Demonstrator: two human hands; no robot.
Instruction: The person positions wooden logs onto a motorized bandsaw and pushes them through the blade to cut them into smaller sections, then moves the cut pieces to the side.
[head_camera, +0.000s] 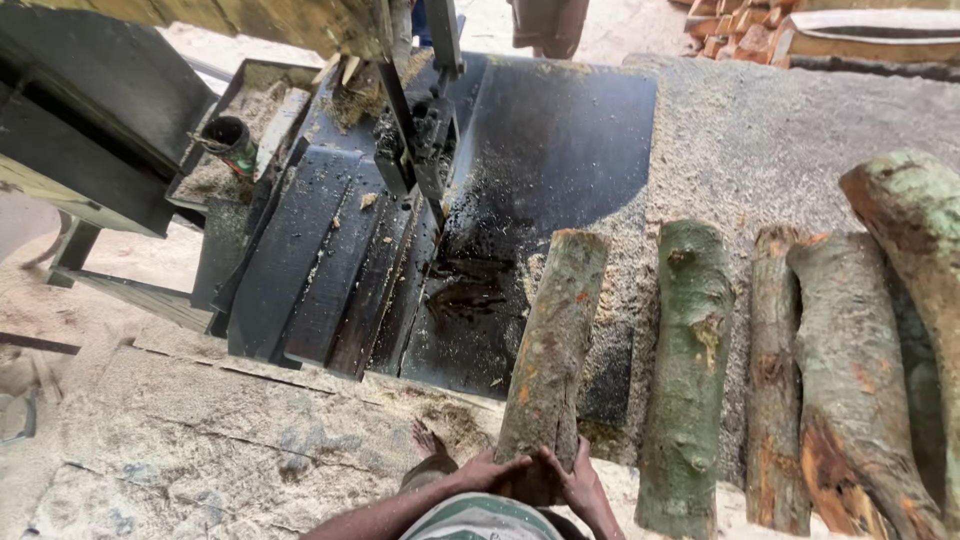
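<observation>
Your left hand (487, 470) and right hand (578, 482) were both closed around the near end of a short log (553, 345), fingers wrapped over its cut face from either side. The log lay lengthwise on the dark steel saw table (560, 150), its far end pointing toward the band-saw blade (405, 125) but well short of it and off to the right of the blade's line. It looked like the lining-up step of a feed: the log was gripped and resting, not yet at the cut. The next move seemed to call for swinging the far end left into line with the blade and pushing steadily from the rear, with both hands staying back at the end.

One bare foot (428, 440) showed just left of your hands, at the edge of the sawdust-covered slab. To the right, four more logs (690, 370) lay side by side on the sawdust-strewn bench (740, 130), the nearest just beside the one you held. Sawdust and chips lay thick around the blade guide (425, 140). Another person's legs (548, 25) stood beyond the table.
</observation>
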